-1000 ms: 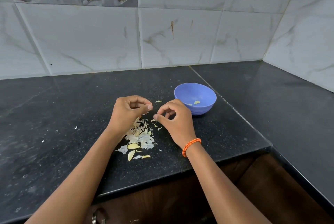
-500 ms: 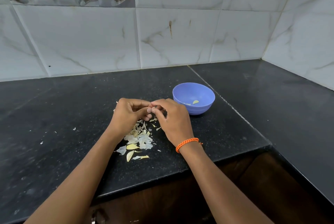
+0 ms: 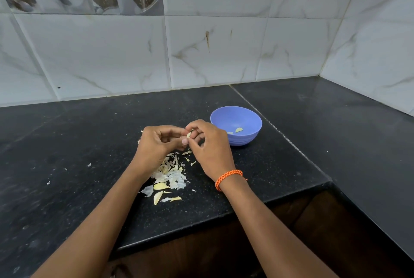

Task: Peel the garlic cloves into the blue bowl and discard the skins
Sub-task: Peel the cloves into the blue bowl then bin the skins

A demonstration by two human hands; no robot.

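Both hands meet above the black counter, just left of the blue bowl [image 3: 246, 137]. My left hand [image 3: 158, 145] and my right hand [image 3: 207, 145] pinch one small pale garlic clove [image 3: 189, 134] between their fingertips. Two peeled cloves [image 3: 238, 130] lie at the bottom of the bowl. Below the hands a heap of white and yellowish garlic skins [image 3: 169, 173] is spread on the counter, with a few cloves [image 3: 160, 186] at its near edge.
The black stone counter [image 3: 78, 143] runs to a tiled wall behind and turns along the right wall. Its front edge [image 3: 224, 215] drops to dark wooden cabinets. Small skin flecks [image 3: 48, 183] are scattered on the left.
The hands were slightly apart a second ago; they have come together and now both pinch the clove, a little higher and closer to the bowl.
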